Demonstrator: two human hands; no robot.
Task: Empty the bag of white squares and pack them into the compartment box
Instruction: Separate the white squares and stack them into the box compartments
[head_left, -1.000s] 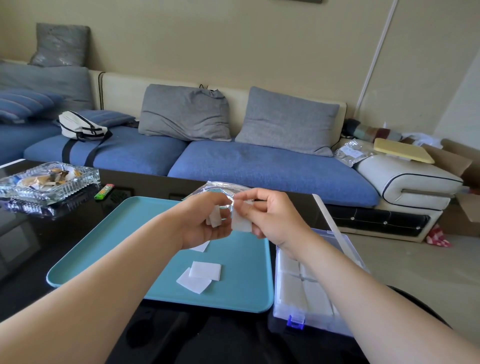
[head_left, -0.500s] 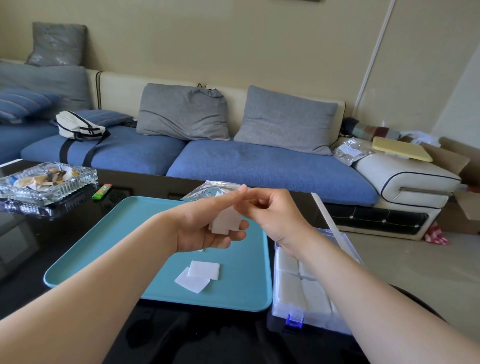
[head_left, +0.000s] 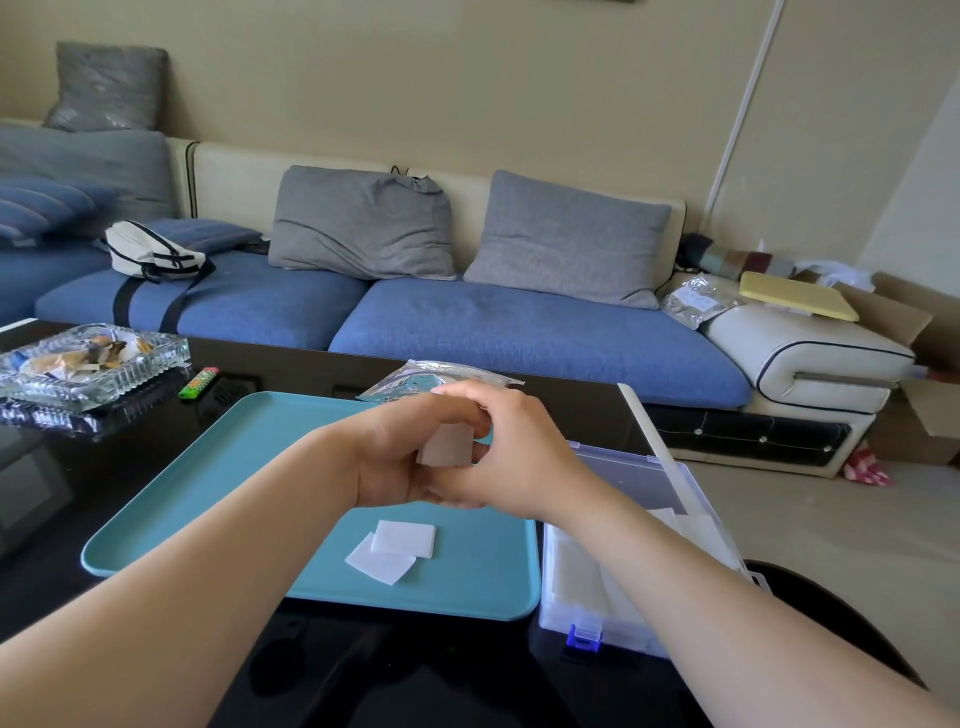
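Above the teal tray (head_left: 208, 499), my left hand (head_left: 400, 452) holds a small stack of white squares (head_left: 447, 444) upright in its curled fingers. My right hand (head_left: 514, 462) meets it from the right and pinches the same stack at its lower edge. Two more white squares (head_left: 392, 551) lie overlapping on the tray below the hands. The clear plastic bag (head_left: 431, 379) lies at the tray's far edge, partly hidden behind my hands. The clear compartment box (head_left: 587, 587) with a blue latch stands open right of the tray, with white squares inside; my right forearm covers part of it.
A glass ashtray (head_left: 88, 364) and a green lighter (head_left: 198, 383) sit on the black table at the far left. The box lid (head_left: 654, 431) stands raised at the right. A blue sofa with grey cushions runs behind the table.
Both hands have dropped slightly toward the tray and closed together around the stack of squares. My left hand's fingers, straighter a moment ago, now curl over the stack.
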